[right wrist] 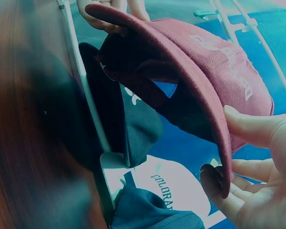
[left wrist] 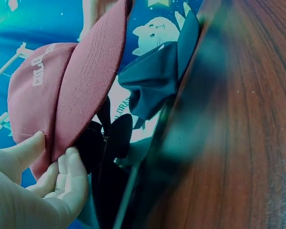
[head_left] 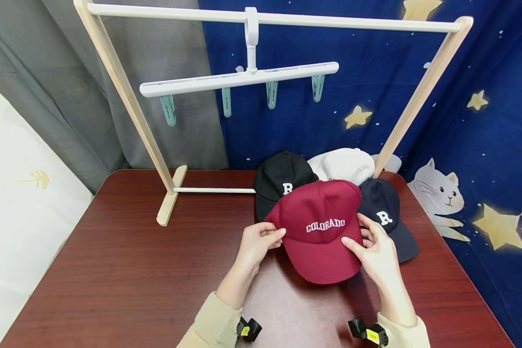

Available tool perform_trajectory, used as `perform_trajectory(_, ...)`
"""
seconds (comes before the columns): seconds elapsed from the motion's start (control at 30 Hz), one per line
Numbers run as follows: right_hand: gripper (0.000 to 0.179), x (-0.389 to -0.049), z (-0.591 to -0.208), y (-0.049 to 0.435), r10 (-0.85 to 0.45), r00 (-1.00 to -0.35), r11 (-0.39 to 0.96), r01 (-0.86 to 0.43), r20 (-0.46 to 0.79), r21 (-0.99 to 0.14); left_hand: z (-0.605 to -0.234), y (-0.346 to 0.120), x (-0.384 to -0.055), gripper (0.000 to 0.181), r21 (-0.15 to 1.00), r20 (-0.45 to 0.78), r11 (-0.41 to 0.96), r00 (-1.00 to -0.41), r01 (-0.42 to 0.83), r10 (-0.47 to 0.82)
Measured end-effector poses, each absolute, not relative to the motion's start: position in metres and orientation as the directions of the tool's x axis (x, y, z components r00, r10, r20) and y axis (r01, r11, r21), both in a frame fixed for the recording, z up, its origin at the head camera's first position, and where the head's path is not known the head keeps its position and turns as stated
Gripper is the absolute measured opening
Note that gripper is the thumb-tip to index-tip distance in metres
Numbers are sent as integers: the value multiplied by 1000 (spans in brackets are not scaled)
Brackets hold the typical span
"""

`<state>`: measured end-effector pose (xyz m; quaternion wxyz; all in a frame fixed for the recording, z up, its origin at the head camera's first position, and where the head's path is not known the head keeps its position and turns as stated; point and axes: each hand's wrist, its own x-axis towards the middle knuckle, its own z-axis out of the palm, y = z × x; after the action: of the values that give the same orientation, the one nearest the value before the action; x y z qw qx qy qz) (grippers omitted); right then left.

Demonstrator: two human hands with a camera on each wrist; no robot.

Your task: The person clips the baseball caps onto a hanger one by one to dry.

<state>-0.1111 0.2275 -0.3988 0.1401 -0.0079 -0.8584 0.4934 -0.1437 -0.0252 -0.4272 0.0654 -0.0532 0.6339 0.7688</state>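
Note:
A dark red baseball cap with white COLORADO lettering is held up in front of the other caps, its brim toward me. My left hand pinches its left edge between thumb and fingers. On the opposite side my right hand grips the cap near the brim, thumb in front. From the right wrist view the cap's hollow underside shows, raised off the table. Behind it lie a black cap with a white R, a white cap, and a navy cap with a white R.
A wooden rack with a white top bar stands at the table's back. From it hangs a white hanger with several teal clips. The reddish-brown table stretches toward me; curtains close off the back.

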Motion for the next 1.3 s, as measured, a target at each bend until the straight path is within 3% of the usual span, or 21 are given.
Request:
perform_trajectory(0.33, 62, -109, -389, 226, 163, -969, 504, -79, 185, -860, -420, -26, -138, 27, 978, -115, -155, -981, -139, 157)
perform_trajectory(1.3, 60, -105, -362, 219, 158, -933, 436, -226, 322, -871, -393, -33, -132, 32, 977, -51, -194, -984, -85, 173)
